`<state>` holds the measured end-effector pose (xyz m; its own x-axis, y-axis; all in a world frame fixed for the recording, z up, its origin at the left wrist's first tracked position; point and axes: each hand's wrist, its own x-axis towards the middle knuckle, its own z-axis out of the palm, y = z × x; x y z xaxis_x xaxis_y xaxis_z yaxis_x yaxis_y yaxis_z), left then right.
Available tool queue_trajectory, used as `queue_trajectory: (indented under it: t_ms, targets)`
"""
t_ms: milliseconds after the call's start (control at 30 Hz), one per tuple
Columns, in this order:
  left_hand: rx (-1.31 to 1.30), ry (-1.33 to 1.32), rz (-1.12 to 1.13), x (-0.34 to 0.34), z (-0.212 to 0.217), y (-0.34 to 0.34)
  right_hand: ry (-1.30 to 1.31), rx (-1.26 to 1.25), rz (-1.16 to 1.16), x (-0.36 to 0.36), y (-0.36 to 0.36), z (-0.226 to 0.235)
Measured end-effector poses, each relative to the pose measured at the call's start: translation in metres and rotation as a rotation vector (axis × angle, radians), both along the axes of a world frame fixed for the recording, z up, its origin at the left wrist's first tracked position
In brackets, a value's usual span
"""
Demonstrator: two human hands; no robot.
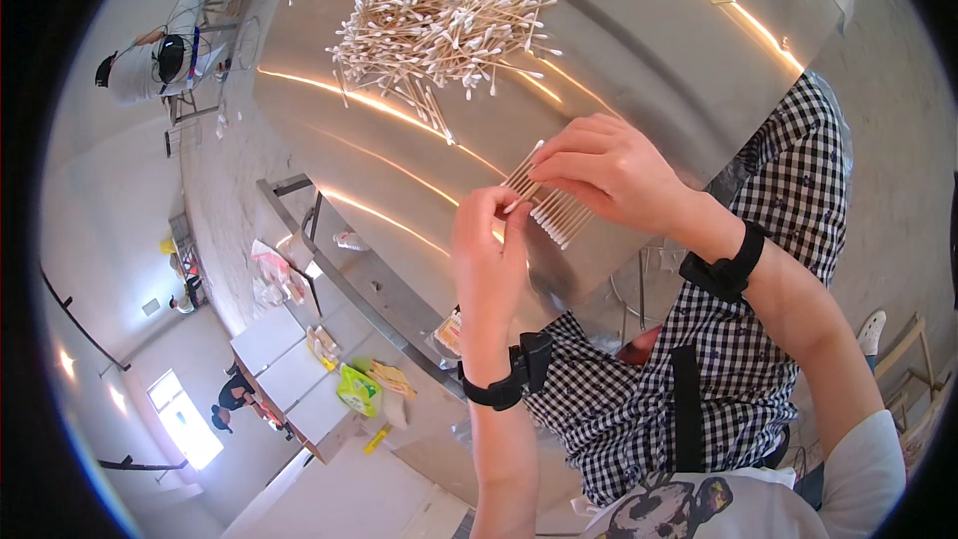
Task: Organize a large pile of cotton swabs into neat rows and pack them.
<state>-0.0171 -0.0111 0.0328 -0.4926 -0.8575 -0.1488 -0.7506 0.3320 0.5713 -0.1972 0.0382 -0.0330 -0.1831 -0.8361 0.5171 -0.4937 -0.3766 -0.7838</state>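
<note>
Holding a small bundle of wooden cotton swabs [547, 202] in both hands above a stainless-steel table [639, 60].

Right hand [614, 175]: fingers closed over the bundle, covering its middle; only the white tips show. Left hand [491, 250]: thumb and fingertips pinching the bundle's near end. Loose heap of cotton swabs [439, 20] lies well apart on the table's far side. Black wristbands on both wrists; count of swabs held not legible.

Bright daylight, glare streaks on the steel table [639, 70], fisheye-bent edges.
</note>
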Motion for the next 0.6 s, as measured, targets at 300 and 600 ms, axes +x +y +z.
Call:
queue_trajectory:
  t_ms: [300, 600]
  targets:
    - [0.283, 0.523, 0.314, 0.007, 0.019, 0.012, -0.163, 0.143, 0.143, 0.001, 0.010, 0.014]
    - [0.509, 0.418, 0.011, 0.004, 0.016, 0.046, -0.018, 0.561, 0.267, -0.041, 0.114, 0.090]
